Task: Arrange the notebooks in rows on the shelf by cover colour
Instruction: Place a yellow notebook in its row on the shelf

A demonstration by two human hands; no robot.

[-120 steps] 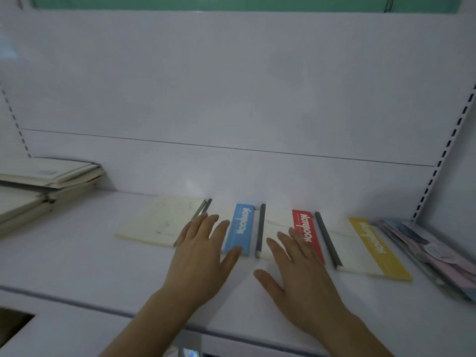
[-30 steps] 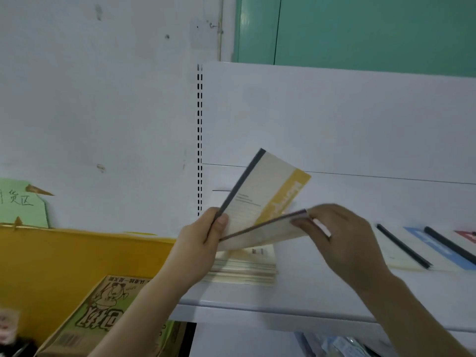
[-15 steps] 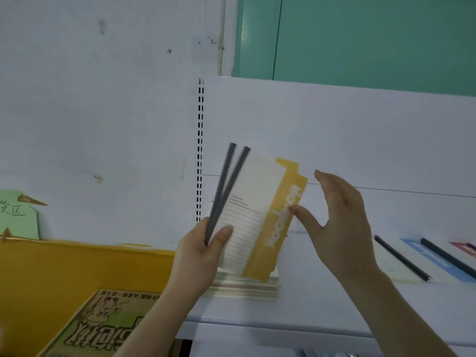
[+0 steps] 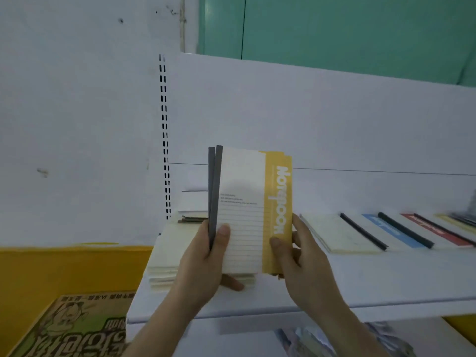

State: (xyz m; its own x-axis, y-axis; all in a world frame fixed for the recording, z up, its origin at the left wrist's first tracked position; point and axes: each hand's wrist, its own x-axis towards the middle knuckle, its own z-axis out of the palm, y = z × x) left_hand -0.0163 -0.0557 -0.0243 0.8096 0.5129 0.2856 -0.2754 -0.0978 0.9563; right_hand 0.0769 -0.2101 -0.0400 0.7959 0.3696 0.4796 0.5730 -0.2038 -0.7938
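Your left hand [image 4: 206, 256] grips two yellow notebooks [image 4: 251, 210] upright by their grey spines, thumb across the front. Your right hand [image 4: 300, 256] pinches their yellow edge above the shelf [image 4: 360, 284].

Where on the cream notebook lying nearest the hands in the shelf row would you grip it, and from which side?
Grip the cream notebook by its near short edge, coming from the shelf front. It lies flat, so a thumb over and fingers under there should lift it. The blue-striped notebook crowds its dark spine side.
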